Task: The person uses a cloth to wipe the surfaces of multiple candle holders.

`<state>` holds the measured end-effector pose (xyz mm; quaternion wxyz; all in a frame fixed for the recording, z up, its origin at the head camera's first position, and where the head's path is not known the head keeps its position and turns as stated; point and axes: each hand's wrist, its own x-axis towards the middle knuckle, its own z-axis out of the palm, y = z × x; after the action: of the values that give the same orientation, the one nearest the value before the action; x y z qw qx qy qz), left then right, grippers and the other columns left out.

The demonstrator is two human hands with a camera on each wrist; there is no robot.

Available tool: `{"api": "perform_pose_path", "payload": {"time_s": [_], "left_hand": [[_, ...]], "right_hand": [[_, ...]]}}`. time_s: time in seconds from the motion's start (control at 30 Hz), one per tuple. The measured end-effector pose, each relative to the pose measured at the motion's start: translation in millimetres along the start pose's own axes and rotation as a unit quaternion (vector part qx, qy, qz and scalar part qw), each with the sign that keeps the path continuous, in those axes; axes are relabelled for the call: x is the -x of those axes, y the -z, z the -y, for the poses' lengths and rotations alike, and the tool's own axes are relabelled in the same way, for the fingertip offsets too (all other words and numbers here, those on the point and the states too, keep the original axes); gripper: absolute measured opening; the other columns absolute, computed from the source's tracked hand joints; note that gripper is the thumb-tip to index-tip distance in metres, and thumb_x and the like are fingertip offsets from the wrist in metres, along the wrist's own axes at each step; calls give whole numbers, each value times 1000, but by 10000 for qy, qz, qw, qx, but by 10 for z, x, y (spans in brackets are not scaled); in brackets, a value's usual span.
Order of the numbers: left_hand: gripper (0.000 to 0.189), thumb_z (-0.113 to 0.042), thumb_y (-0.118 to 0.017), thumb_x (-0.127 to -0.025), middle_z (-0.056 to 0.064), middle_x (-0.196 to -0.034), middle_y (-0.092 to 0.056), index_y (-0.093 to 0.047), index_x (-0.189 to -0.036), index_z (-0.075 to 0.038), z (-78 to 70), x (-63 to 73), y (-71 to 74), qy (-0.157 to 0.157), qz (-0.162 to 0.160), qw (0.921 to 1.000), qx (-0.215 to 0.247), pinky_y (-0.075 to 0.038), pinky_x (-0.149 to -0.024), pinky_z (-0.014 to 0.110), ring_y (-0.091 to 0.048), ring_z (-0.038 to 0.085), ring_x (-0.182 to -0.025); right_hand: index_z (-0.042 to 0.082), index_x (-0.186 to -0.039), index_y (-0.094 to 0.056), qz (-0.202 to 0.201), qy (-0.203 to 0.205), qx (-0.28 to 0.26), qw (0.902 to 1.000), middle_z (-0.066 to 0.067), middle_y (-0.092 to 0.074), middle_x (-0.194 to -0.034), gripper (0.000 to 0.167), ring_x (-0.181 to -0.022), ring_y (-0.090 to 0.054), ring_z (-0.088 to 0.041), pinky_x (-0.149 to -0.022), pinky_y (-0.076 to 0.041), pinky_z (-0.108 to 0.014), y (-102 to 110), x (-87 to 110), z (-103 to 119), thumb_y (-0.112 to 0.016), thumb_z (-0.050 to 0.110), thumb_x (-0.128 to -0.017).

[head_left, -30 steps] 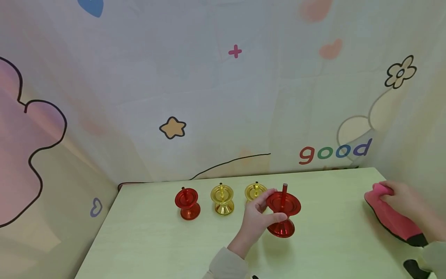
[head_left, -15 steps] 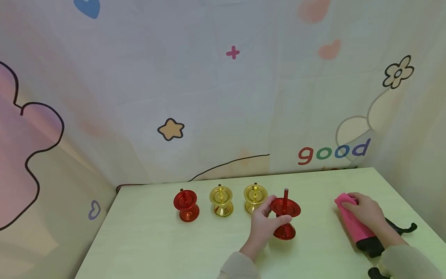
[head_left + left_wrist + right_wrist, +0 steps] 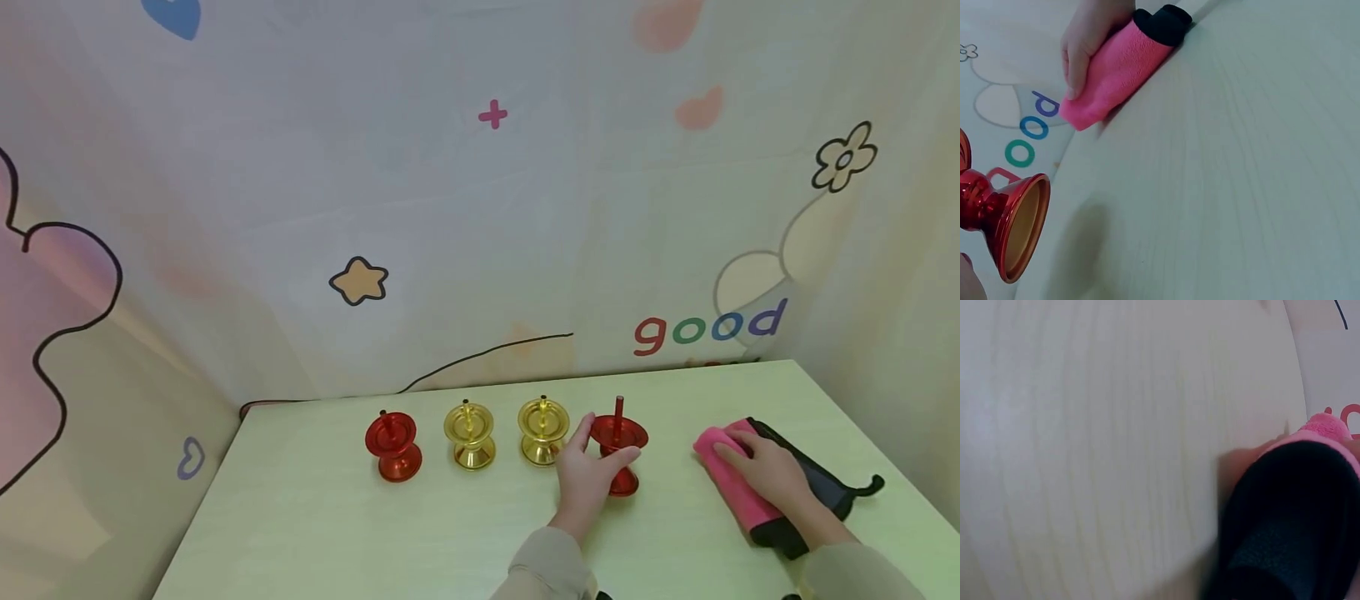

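My left hand (image 3: 585, 483) grips a shiny red candle holder (image 3: 619, 433), thumb on the near side and fingers behind its dish. A thin post stands up from the dish. In the left wrist view the hollow underside of the candle holder (image 3: 1022, 228) faces the table, with a shadow apart from it. At the right, my right hand (image 3: 768, 475) holds the far end of a fluffy pink cloth mitt (image 3: 742, 492) with a black cuff. The mitt's dark opening (image 3: 1285, 525) fills the lower right of the right wrist view.
Along the back stand another red candle holder (image 3: 393, 447) and two gold ones, a left gold holder (image 3: 472, 435) and a right gold holder (image 3: 543, 429). A dark piece with a strap loop (image 3: 862, 487) lies beside the mitt. A printed curtain (image 3: 465, 208) hangs behind the table (image 3: 360, 533).
My right hand has brought the mitt leftward from the table's right edge and down onto the table. My left hand has moved the red candle holder slightly right and back.
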<state>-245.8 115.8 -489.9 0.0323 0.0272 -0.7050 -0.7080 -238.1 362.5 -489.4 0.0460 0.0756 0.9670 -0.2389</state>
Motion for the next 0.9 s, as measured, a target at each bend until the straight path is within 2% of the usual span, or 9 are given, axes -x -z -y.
{"api": "perform_pose_path", "payload": {"time_s": [0.13, 0.23, 0.4, 0.5, 0.63, 0.8, 0.9], "left_hand": [[71, -36, -81, -57, 2, -119, -58, -56, -120, -15, 68, -67, -82, -52, -153, 9997, -177, -42, -94, 40, -45, 24, -119], [72, -38, -81, -57, 2, -119, -58, -56, -120, -14, 106, -115, -136, -101, -237, 9992, -296, -42, -94, 39, -47, 22, -118], [71, -37, -81, -57, 1, -118, -59, -56, -119, -15, 130, -180, -183, -107, -341, 9985, -419, -43, -93, 38, -49, 21, -116], [71, -36, -81, -57, 0, -117, -59, -56, -120, -15, 128, -211, -205, -135, -347, 9986, -382, -43, -92, 39, -50, 20, -115], [71, -35, -81, -57, -1, -116, -59, -55, -120, -16, 130, -258, -233, -145, -367, 9985, -378, -44, -92, 37, -50, 20, -114], [70, -33, -81, -58, -1, -116, -59, -55, -120, -16, 127, -295, -267, -112, -304, 9986, -424, -44, -92, 37, -50, 21, -114], [68, -30, -81, -59, 0, -115, -60, -55, -119, -13, 117, -302, -293, -199, -246, 9987, -411, -43, -93, 39, -50, 23, -114]], "right_hand": [[-7, -130, -34, -32, 39, 87, 9999, -37, -39, -121, 85, -85, -47, -36, -61, -37, -35, -19, 16, -26, -36, 64, -83], [-8, -129, -35, -64, 116, 126, 9998, -37, -40, -121, 85, -90, -47, -39, -67, -42, -45, -31, 30, -35, -35, 63, -83], [-9, -127, -39, -88, 414, 210, 9989, -32, -47, -118, 79, -91, -50, -35, -77, -42, -55, -75, 46, -34, -38, 58, -85], [-8, -126, -41, -190, 558, 271, 9979, -29, -50, -116, 76, -89, -51, -31, -79, -43, -53, -102, 53, -35, -41, 56, -85], [-9, -124, -43, -342, 741, 307, 9962, -27, -54, -112, 72, -84, -51, -27, -73, -45, -46, -113, 56, -39, -45, 52, -86], [-8, -125, -43, -339, 711, 294, 9965, -23, -56, -106, 71, -78, -48, -22, -65, -41, -34, -117, 67, -50, -47, 50, -85], [-7, -126, -42, -292, 659, 264, 9970, -22, -56, -104, 72, -77, -47, -21, -63, -40, -33, -107, 72, -59, -46, 52, -85]]}}
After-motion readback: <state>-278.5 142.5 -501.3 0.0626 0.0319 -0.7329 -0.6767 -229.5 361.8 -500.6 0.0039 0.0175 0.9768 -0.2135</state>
